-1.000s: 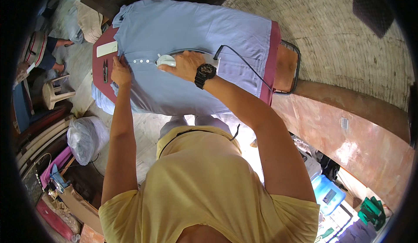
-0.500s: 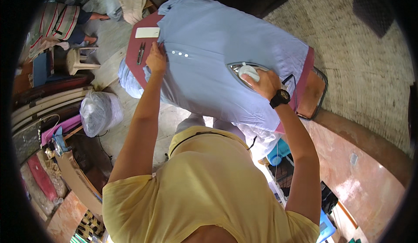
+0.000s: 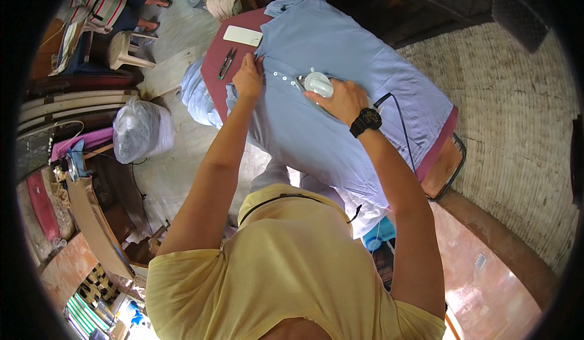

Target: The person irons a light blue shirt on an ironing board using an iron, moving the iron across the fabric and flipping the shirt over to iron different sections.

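Note:
A light blue shirt point(image 3: 340, 42) lies spread over a maroon ironing board point(image 3: 214, 72). My right hand point(image 3: 345, 101) is wrapped round the handle of a clothes iron point(image 3: 318, 83), which rests on the shirt just right of a row of small white buttons point(image 3: 284, 78). At the shirt's left edge, my left hand point(image 3: 247, 79) pinches the cloth between its fingers. Left of that hand lie dark thread snips point(image 3: 227, 63), and beyond them a white rectangular slab point(image 3: 243, 35). The iron's soleplate is mostly hidden under its body and my hand.
The iron's black cord point(image 3: 401, 121) loops over the board's right end. A filled plastic bag point(image 3: 143, 130) stands on the floor at left, near a beige plastic stool point(image 3: 129, 51). Another person's legs point(image 3: 146, 11) show at far left. A woven mat point(image 3: 505, 96) covers the right side.
The iron in my right hand has slid left across the shirt, close to the buttons. My left hand stays at the shirt's left edge. The whole view has shifted somewhat.

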`<state>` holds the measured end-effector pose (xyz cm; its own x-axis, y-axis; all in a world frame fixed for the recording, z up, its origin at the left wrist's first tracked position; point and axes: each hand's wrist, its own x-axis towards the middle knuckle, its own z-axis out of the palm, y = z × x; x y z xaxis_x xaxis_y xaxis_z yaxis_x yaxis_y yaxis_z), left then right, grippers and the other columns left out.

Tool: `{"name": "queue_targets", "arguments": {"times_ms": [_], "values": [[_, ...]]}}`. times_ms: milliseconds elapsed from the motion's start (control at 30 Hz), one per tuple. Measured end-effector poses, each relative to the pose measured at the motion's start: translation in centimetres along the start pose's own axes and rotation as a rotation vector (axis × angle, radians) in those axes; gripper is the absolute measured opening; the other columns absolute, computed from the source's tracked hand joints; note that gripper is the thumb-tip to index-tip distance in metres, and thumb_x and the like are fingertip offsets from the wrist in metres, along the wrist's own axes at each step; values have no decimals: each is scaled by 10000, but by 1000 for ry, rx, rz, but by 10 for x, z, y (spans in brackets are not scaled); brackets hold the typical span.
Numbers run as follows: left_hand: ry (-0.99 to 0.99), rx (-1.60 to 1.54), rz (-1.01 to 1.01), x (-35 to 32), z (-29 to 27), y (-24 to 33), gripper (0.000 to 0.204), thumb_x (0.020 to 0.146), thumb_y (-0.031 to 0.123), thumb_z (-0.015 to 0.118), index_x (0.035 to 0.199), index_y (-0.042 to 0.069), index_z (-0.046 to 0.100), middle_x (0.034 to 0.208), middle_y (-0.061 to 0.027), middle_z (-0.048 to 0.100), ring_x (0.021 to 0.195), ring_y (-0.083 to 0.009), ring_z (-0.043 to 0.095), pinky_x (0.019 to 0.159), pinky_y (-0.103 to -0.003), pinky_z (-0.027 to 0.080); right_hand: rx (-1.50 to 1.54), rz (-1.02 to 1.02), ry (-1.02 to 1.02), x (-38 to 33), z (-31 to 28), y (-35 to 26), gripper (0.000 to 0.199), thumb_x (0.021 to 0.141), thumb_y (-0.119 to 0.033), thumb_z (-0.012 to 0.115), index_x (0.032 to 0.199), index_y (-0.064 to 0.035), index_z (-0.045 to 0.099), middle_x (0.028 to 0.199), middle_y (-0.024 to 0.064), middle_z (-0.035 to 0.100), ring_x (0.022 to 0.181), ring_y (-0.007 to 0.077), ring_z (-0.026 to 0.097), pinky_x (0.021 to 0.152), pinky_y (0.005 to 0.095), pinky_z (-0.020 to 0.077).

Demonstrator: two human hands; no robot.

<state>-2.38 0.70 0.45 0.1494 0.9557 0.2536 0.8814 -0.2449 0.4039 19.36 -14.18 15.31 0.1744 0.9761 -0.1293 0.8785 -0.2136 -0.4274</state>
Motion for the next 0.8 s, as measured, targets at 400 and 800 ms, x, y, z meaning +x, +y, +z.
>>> {"name": "queue_targets", "arguments": {"times_ms": [400, 800], "values": [[57, -36, -2, 2, 4, 0, 284, 975, 409, 517, 991, 126, 494, 926, -104, 668, 734, -395, 653, 578, -517, 489, -62, -83, -103, 40, -9, -4, 654, 717, -689, 679, 925, -71, 744, 841, 209, 707, 824, 383, 687, 750, 481, 534], [52, -14, 2, 0, 2, 4, 277, 984, 402, 498, 959, 128, 469, 932, -96, 655, 700, -383, 646, 565, -508, 485, -87, -99, -203, 62, -5, -2, 723, 688, -734, 670, 944, -62, 744, 868, 208, 709, 870, 379, 687, 788, 481, 529]]}}
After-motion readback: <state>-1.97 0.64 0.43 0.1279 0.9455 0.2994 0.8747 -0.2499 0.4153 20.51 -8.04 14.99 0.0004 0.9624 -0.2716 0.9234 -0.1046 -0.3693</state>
